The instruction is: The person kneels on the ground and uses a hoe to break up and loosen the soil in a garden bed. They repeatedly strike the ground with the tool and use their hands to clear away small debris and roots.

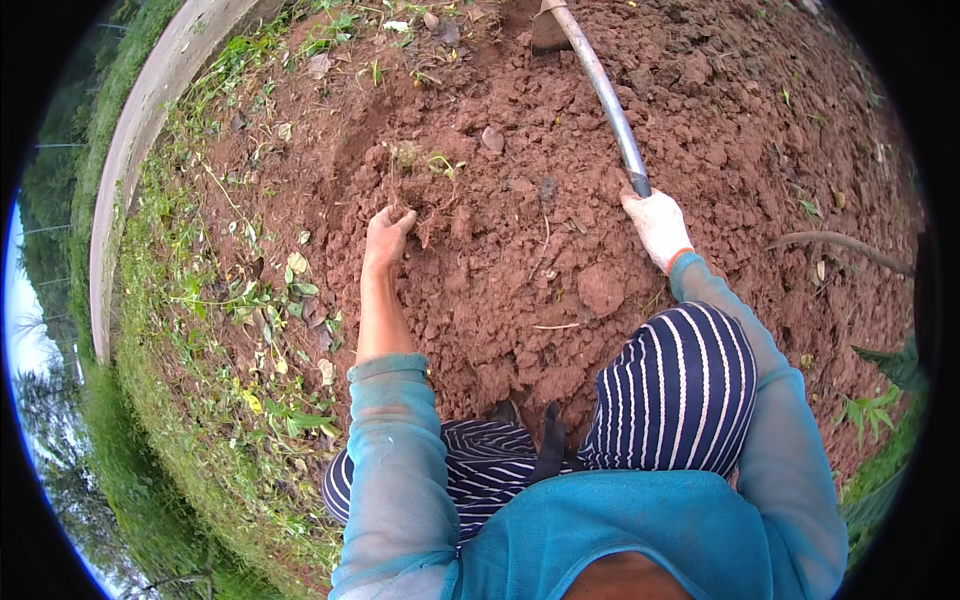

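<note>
My left hand [387, 241] is bare and pinches a small uprooted weed [399, 178] just above the broken red soil. Fine roots and soil crumbs hang about my thumb and fingertips. A white work glove with an orange cuff covers my right hand [657, 223], which grips the dark end of a hoe handle [611, 105]. The metal shaft runs away from me, and the hoe blade [550, 34] rests on the soil at the top of the view, partly cut off.
Loose reddish clods [510, 247] spread around my feet. Leafy weeds [300, 292] and dry leaves cover the ground at left. Beyond them runs a pale concrete path [120, 172]. A curved stick [840, 238] lies at right. My striped knee [675, 382] is beside my right forearm.
</note>
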Demonstrator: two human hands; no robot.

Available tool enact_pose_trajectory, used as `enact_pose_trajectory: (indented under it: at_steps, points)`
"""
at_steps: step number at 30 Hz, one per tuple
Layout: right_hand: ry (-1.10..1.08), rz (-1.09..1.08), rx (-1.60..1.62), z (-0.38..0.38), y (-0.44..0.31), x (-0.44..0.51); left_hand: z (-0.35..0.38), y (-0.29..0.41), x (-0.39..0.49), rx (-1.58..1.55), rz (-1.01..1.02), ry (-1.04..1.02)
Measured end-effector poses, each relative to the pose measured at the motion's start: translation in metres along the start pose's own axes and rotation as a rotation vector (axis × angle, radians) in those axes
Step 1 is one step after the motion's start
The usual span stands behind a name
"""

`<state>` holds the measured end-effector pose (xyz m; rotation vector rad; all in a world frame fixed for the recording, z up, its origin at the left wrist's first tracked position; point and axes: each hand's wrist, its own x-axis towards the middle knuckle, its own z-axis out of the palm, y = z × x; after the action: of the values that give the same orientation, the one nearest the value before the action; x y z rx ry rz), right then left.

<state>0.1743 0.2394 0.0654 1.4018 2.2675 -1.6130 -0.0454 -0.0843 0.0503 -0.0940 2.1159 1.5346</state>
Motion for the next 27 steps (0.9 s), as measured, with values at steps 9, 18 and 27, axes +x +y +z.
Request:
enact_pose_trajectory:
  at_steps: [9, 18, 27]
  points:
    - [0.018, -0.036, -0.016, 0.001, 0.002, 0.002, -0.029, -0.010, -0.010, -0.330, 0.050, 0.006]
    - [0.029, -0.020, 0.042, 0.002, 0.004, 0.001, -0.033, 0.022, 0.005, -0.389, 0.031, 0.213]
    - [0.035, -0.013, 0.054, 0.003, 0.005, 0.003, -0.017, -0.012, 0.110, 0.366, -0.112, 0.217]
